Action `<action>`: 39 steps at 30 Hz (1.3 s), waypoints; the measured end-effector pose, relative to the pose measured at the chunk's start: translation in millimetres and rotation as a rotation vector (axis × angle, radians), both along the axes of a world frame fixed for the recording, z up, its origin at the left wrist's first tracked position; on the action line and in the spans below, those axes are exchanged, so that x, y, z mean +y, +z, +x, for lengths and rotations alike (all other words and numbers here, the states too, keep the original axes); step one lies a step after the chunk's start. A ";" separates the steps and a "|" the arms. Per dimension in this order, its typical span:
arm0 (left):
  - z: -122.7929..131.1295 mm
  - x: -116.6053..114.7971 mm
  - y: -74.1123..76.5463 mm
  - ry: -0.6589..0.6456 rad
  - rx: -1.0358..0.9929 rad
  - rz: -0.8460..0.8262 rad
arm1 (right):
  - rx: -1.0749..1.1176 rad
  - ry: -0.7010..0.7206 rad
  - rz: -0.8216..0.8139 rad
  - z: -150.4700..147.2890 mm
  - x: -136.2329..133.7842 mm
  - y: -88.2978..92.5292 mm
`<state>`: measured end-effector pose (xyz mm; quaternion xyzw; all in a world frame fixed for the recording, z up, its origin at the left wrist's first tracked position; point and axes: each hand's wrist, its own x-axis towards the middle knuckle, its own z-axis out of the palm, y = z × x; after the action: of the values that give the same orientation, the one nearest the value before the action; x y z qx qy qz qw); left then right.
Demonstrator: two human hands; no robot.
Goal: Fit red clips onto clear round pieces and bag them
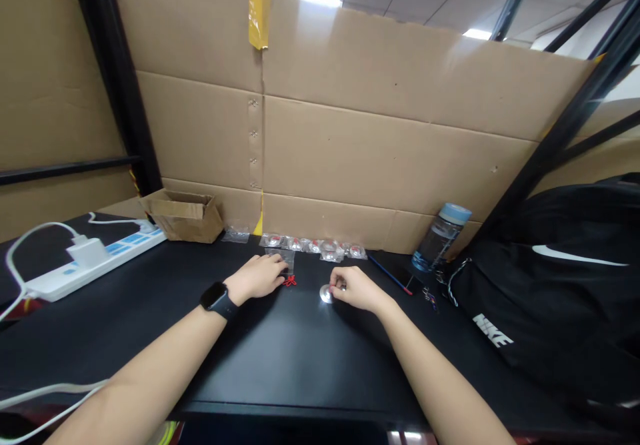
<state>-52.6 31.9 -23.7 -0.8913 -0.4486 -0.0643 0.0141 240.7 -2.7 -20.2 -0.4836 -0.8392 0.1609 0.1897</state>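
A small round shiny disc (325, 293), clear or silvery, rests on the black tabletop. My right hand (357, 288) pinches it at its right side, thumb and fingers together. My left hand (260, 277), with a dark watch on the wrist, lies palm down with its fingers stretched out. Its fingertips touch a clear plastic bag (287, 258). Beside that thumb is a small red knotted cord ornament (290, 281); whether the thumb touches it I cannot tell.
Several clear packets with red bits (315, 245) line the cardboard wall (325, 138). At left are a cardboard box (187, 221) and a white power strip (95, 271). A blue pen-like stick (387, 273), a water bottle (440, 238) and a black bag (555, 285) are at right.
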 end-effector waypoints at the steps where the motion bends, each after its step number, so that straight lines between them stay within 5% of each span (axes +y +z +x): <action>1: 3.3 -2.1 0.4 -0.024 -0.027 0.026 | -0.018 0.006 0.012 -0.1 -0.5 0.1; 9: 18.5 -10.6 -2.1 -0.299 -0.153 -0.022 | -0.106 0.157 0.004 15.9 -2.1 12.8; 18: 17.5 -9.6 1.5 -0.258 -0.173 -0.015 | -0.111 0.131 -0.038 32.7 2.6 12.1; 29: 16.1 -1.9 -1.4 -0.282 -0.206 -0.002 | -0.238 -0.104 0.023 26.0 0.0 9.7; 39: 14.9 2.7 -1.2 -0.296 -0.389 0.026 | -0.092 -0.137 0.105 26.9 -1.9 20.7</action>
<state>-37.8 34.7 -24.9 -0.9178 -0.3066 -0.2421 -0.0706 267.6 -4.6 0.5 -0.5361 -0.8193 0.0807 0.1865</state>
